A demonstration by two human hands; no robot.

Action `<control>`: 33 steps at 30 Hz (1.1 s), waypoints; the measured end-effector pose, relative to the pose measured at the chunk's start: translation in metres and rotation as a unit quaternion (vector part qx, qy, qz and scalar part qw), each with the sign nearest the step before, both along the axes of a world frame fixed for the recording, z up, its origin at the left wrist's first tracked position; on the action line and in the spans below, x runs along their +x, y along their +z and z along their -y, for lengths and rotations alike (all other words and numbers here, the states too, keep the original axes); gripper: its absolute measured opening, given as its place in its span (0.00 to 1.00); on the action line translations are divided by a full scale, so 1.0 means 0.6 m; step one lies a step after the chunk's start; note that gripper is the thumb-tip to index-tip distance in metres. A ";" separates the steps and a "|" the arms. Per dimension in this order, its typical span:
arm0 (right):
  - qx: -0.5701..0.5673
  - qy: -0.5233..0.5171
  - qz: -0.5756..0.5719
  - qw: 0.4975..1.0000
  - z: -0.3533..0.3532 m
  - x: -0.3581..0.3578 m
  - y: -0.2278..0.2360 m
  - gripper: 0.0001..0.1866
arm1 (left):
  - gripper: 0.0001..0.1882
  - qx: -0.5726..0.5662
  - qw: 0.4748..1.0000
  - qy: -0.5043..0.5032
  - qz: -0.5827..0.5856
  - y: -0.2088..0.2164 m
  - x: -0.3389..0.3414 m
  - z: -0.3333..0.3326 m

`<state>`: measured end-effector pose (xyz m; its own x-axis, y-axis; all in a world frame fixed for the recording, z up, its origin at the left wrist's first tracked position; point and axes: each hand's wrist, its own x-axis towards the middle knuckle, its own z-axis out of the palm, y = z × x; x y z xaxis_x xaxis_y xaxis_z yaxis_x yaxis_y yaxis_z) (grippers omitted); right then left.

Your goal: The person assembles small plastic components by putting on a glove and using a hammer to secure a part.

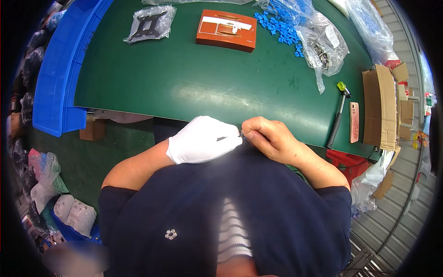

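In front of my chest, at the near edge of the green table (184, 76), my two hands meet fingertip to fingertip. A white glove covers my left hand (202, 141), and its thumb and fingers are pinched together. My bare right hand (272, 139) is closed too, with the thumb pressed against the bent forefinger. A tiny dark bit shows between the fingertips, too small and too hidden to name.
Across the table lie a bagged black part (150, 24), an orange-brown box (226, 30), small blue pieces (280, 28) and a clear bag of metal parts (325, 48). To the right are a hammer (339, 115), a phone (354, 122) and a cardboard box (379, 108). A blue bin (57, 69) stands left.
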<state>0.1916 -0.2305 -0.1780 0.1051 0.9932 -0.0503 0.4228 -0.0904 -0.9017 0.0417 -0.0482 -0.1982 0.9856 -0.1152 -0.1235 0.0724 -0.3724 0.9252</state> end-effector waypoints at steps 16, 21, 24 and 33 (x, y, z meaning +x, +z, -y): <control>-0.067 0.046 0.018 0.997 -0.005 -0.002 0.012 0.10 | 0.11 0.021 1.000 -0.006 0.012 0.004 -0.003 0.007; -0.008 -0.003 0.012 1.000 0.009 0.001 0.000 0.09 | 0.12 0.016 1.000 -0.008 -0.025 0.011 0.002 0.005; -0.022 -0.004 -0.009 1.000 0.019 0.019 0.008 0.08 | 0.13 -0.005 1.000 0.000 0.001 0.002 0.001 0.007; -0.018 0.041 0.029 0.999 0.000 0.010 0.013 0.09 | 0.12 0.005 1.000 -0.001 0.011 0.010 0.005 0.006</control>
<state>0.1975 -0.2306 -0.1703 0.0264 0.9963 -0.0817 0.4815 -0.0843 -0.8724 0.0446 -0.0518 -0.1924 0.9878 -0.1159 -0.1037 0.0521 -0.3817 0.9228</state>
